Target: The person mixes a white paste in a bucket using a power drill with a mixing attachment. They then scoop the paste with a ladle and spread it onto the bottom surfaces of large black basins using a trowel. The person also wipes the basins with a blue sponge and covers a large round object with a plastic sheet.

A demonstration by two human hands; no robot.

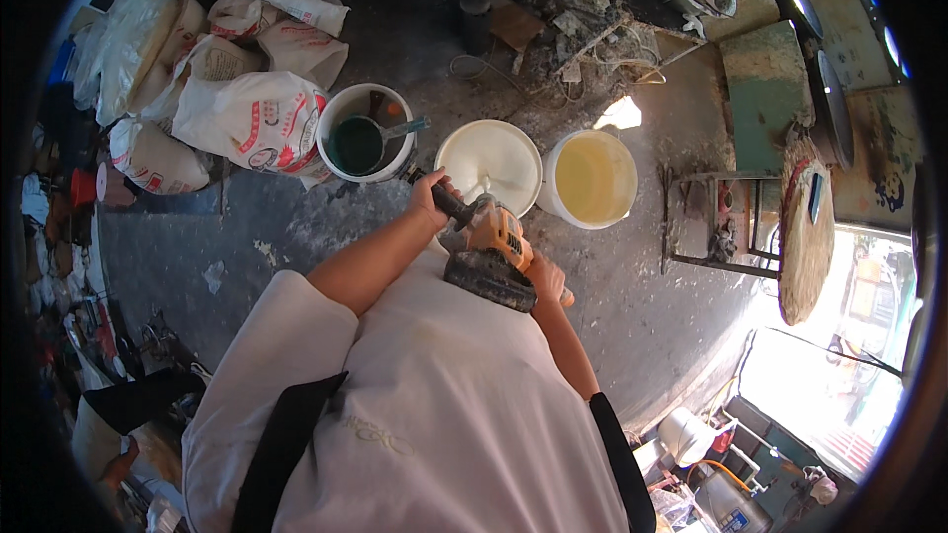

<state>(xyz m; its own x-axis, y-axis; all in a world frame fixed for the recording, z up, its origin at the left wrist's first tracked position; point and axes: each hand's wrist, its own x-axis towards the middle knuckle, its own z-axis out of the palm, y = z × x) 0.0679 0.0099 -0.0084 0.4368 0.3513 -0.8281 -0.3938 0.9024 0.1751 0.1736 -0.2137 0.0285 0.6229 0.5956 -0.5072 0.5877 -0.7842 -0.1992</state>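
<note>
My left hand (431,195) grips the black side handle of an orange power mixer (494,232) with a grimy dark battery block. My right hand (546,282) holds its orange rear grip. The mixer's shaft goes down into a white bucket (525,153) of creamy white liquid at the middle. On its left stands a white bucket (336,99) with dark green contents and a dipper (403,127) in it. On its right stands another white bucket (595,178) holding pale yellow liquid.
Printed white sacks (242,118) are heaped at the upper left. A littered metal stand (592,20) with a basin is at the back. A metal frame (721,266) with green and round boards stands right, near a bright opening. Clutter lines the left edge; pipes and containers fill the lower right.
</note>
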